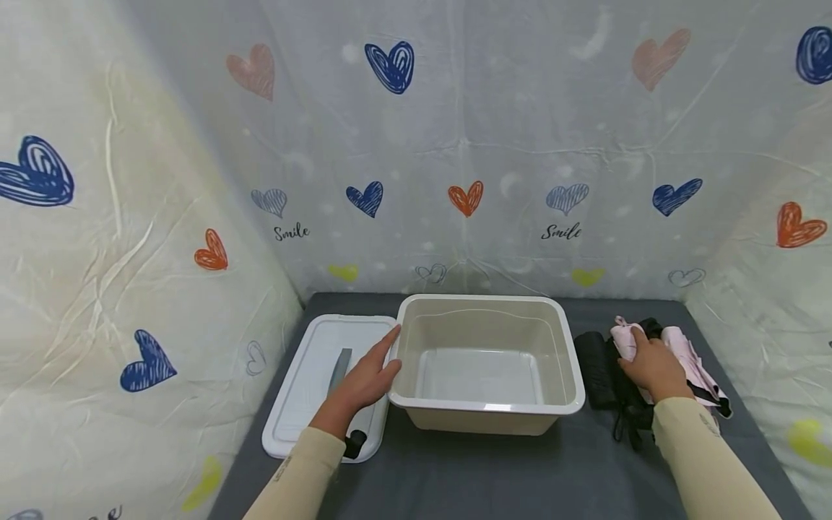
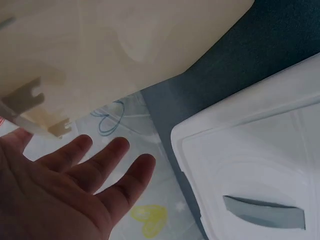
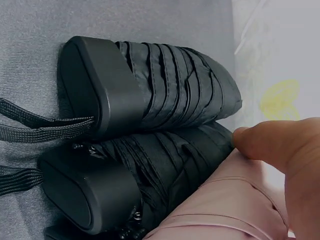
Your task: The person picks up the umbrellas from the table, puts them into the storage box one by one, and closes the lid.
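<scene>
Tabletop [image 1: 513,473]: left hand [image 1: 367,375] beside tub rim [image 1: 455,405], right [image 1: 655,368] touching pink umbrella [image 1: 625,341].

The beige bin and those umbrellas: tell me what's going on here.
A person is working with both hands. Their right hand grips a folded pink umbrella, and black umbrellas lie beside it on the dark grey surface. Their left hand is at the left rim of the beige bin, which stands open. A white lid lies to the left of the bin.
</scene>
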A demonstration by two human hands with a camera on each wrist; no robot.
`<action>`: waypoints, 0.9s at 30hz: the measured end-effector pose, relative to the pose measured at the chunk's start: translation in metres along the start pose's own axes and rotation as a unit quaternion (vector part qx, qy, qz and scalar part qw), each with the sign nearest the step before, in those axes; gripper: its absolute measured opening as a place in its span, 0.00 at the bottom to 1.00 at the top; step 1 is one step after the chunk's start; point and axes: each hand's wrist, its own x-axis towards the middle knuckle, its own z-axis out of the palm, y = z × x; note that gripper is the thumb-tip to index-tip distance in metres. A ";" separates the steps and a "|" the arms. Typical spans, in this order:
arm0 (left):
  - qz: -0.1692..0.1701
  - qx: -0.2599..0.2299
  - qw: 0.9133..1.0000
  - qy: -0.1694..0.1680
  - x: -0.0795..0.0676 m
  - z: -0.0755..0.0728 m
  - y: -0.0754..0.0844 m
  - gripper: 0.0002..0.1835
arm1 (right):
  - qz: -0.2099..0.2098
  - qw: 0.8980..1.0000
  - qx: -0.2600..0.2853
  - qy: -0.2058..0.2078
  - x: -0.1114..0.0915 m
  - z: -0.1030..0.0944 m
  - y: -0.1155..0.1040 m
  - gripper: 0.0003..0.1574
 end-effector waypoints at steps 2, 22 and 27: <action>-0.002 -0.009 1.000 -0.008 0.000 0.001 -0.001 0.34 | 0.003 1.000 0.001 -0.003 0.001 -0.001 -0.001 0.51; -0.019 -0.154 0.987 -0.053 0.003 0.013 -0.008 0.37 | -0.018 1.000 0.018 0.013 0.005 -0.004 -0.007 0.44; -0.030 -0.163 0.985 -0.049 0.003 0.013 -0.009 0.37 | -0.024 0.999 0.025 0.015 0.006 -0.005 -0.012 0.45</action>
